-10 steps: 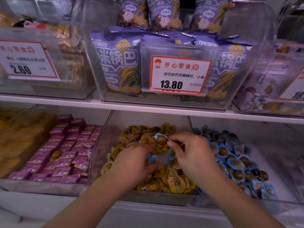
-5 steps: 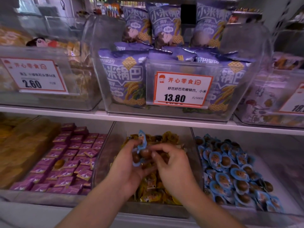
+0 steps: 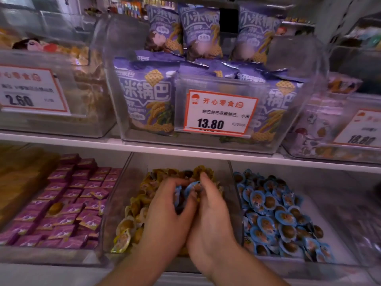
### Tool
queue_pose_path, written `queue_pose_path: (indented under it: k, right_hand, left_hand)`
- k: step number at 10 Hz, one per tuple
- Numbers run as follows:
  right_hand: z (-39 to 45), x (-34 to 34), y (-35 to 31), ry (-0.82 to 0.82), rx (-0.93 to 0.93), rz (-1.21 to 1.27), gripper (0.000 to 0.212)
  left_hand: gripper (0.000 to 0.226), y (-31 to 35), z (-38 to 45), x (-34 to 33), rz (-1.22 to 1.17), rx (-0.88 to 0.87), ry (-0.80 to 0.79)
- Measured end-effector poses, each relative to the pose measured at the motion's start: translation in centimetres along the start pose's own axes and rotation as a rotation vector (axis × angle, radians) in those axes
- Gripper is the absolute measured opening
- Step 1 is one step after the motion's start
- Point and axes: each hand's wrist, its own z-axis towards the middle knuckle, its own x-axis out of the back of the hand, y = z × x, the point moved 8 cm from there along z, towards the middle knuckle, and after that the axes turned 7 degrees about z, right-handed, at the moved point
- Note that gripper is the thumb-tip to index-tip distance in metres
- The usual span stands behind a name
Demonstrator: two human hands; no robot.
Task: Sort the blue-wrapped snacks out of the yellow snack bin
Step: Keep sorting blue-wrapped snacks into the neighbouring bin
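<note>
While we are looking down at the lower shelf (image 3: 185, 148), both our hands are lying side by side inside the clear yellow snack bin (image 3: 127, 182), the middle one of the row. Our left hand (image 3: 167, 215) is curling its fingers around a small cluster of blue-wrapped snacks (image 3: 190, 187), which are showing between its thumb and fingertips at the top of the hand. Our right hand (image 3: 210, 215) is pressing close against the left, its fingers bending over the same blue wrappers from the right side and pinching at them; how many pieces each hand is holding we cannot tell, since the fingers are covering most of them. The blue pieces are sitting just above the heap of yellow-wrapped snacks (image 3: 132, 211), which are filling the bin around and below both hands.

Just beside this bin on the right, a second clear bin (image 3: 340, 203) is holding a pile of blue-wrapped pieces (image 3: 274, 213) of the same kind. On the left, another bin is holding purple square packets (image 3: 68, 203), with one brownish piece (image 3: 55, 207) lying among them. On the shelf above, a clear bin of purple bags (image 3: 148, 96) is carrying a price tag (image 3: 219, 112) reading 13.80.
</note>
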Motion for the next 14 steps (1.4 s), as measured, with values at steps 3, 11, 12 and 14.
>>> queue_pose_path:
  k: [3,11,12,14]
  right_hand:
    - [0.3,2.1,-0.7,0.098,0.125,-0.193,0.031]
    - [3.2,7.2,-18.2,0.217,0.33,-0.338,0.021]
    - [4.9,7.4,-18.9,0.247,0.346,-0.497,0.02]
    - [3.0,5.9,-21.5,0.436,0.787,-1.152,0.008]
  left_hand:
    - [0.049,4.1,-1.0,-1.0,0.157,-0.329,0.023]
    - [0.049,1.8,0.8,-3.2,0.47,-0.266,-0.252]
    - [0.049,0.2,1.5,-2.0,0.627,-0.266,-0.299]
    - [0.038,-0.8,1.9,2.3,0.782,-0.328,-0.215]
